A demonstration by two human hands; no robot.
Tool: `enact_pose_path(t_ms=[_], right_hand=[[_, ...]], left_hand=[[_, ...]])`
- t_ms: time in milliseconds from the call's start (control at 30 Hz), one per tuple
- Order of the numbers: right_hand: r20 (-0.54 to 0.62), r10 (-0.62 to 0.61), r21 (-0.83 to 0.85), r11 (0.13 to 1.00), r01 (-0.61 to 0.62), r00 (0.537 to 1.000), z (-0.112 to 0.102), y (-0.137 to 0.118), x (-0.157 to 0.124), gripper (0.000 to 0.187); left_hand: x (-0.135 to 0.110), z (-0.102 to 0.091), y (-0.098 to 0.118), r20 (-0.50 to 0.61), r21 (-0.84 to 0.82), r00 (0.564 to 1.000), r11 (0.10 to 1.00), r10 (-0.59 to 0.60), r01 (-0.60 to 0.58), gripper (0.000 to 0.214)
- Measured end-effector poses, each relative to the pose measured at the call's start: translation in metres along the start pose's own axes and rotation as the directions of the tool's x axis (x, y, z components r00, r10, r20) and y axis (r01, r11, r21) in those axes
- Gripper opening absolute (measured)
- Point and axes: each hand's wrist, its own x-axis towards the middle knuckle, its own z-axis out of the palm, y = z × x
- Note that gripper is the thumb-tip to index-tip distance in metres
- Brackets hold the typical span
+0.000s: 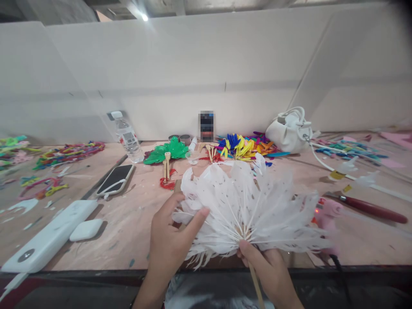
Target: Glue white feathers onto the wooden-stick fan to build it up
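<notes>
A fan of white feathers with dark specks (225, 193) spreads in front of me above the table's near edge. Its quills meet at a thin wooden stick (255, 285), which points down toward me. My right hand (268, 264) is closed round the top of the stick, thumb over the spot where the quills gather. At the fan's left side is my left hand (174, 229), its thumb lying over the front of the feathers. The fingers of that hand go partly behind them, so the feathers sit between thumb and fingers.
A pink glue gun (330, 210) and a red-handled knife (373, 208) lie right. Left are a phone (116, 180), a power bank (51, 236) and a white case (86, 230). Behind stand a water bottle (128, 137), colored feathers (241, 146) and a white bag (288, 133).
</notes>
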Motion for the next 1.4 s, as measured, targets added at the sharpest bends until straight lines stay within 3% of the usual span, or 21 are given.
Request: enact_pose_path(t_ms=[400,600,833,1067,1267,1400], right_hand=[[-0.084,-0.004,0.102,0.995,0.013,0.996,0.001,0.003,0.004,0.045],[-0.077,0.011,-0.044,0.999,-0.015,0.997,-0.001,-0.01,0.004,0.037],[-0.079,0.018,-0.111,0.993,-0.027,0.997,-0.002,-0.021,0.002,0.039],[0.003,0.039,0.003,0.999,-0.039,0.999,-0.004,-0.012,0.0,0.052],[-0.129,0.02,0.001,1.0,-0.02,0.991,-0.001,-0.002,0.003,0.043],[-0.162,-0.024,-0.003,1.0,0.024,0.987,-0.003,0.005,0.008,0.048]], left_hand=[[-0.002,0.002,0.002,-0.004,0.026,1.0,0.999,0.023,-0.023,0.018],[-0.003,0.003,0.0,-0.028,0.045,1.0,0.999,0.014,-0.013,0.014],[-0.004,0.004,0.002,-0.036,0.018,0.999,1.0,0.016,-0.016,0.012],[-0.003,0.002,0.0,-0.071,-0.006,0.997,0.999,-0.032,0.032,0.018],[-0.001,0.001,-0.002,-0.064,-0.074,0.997,0.997,0.031,-0.036,0.012],[-0.001,-0.001,-0.013,-0.054,-0.205,0.998,0.979,-0.028,0.017,0.03]])
